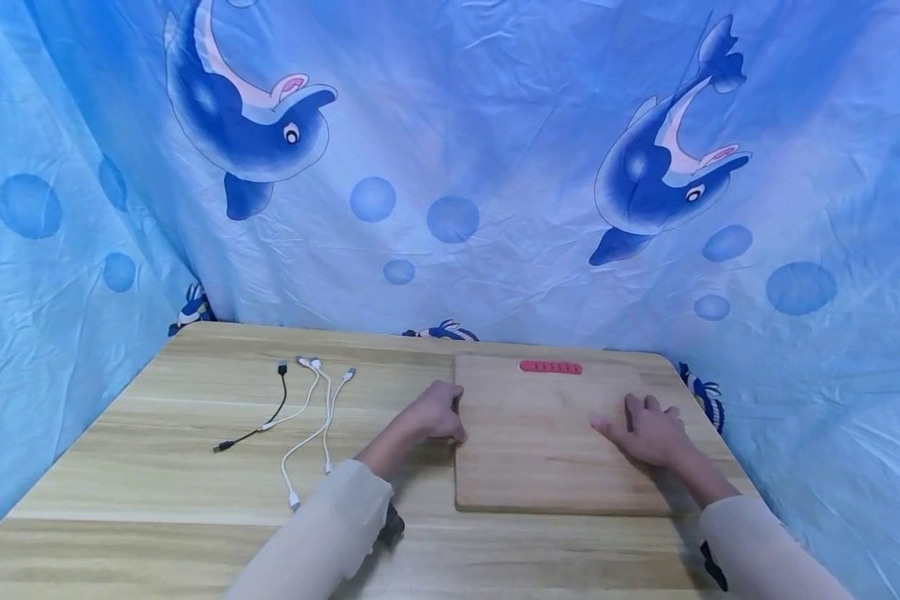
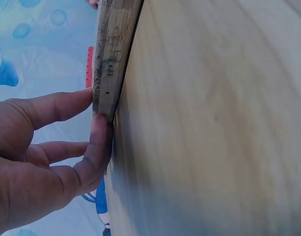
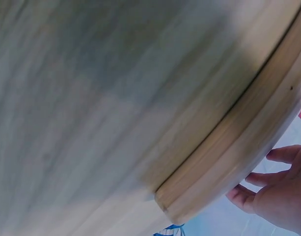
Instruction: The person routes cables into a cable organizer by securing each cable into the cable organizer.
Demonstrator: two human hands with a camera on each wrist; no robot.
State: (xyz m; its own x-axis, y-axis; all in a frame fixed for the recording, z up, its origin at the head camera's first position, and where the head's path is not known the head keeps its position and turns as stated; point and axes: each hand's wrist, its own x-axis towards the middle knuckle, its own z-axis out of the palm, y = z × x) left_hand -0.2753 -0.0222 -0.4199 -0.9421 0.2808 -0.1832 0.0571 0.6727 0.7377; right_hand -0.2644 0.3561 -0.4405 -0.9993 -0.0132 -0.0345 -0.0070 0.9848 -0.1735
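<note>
A wooden board [image 1: 540, 450] lies flat on the table's right half. My left hand [image 1: 431, 414] is at the board's left edge. In the left wrist view, one fingertip of the left hand [image 2: 57, 142] meets the top corner of that edge, while another digit bends against its side [image 2: 111, 64]. Over the right part of the board, my right hand [image 1: 648, 429] rests with fingers spread. The right wrist view has this hand [image 3: 283, 191] with its fingertips right at the board's upper face. A red strip with several notches [image 1: 551, 367] lies along the board's far side.
Several white charging cables [image 1: 330, 408] and a short black cable [image 1: 276, 412] lie loosely on the table [image 1: 157, 483], left of the board. A blue curtain with printed dolphins [image 1: 450, 167] hangs around the table's back and sides.
</note>
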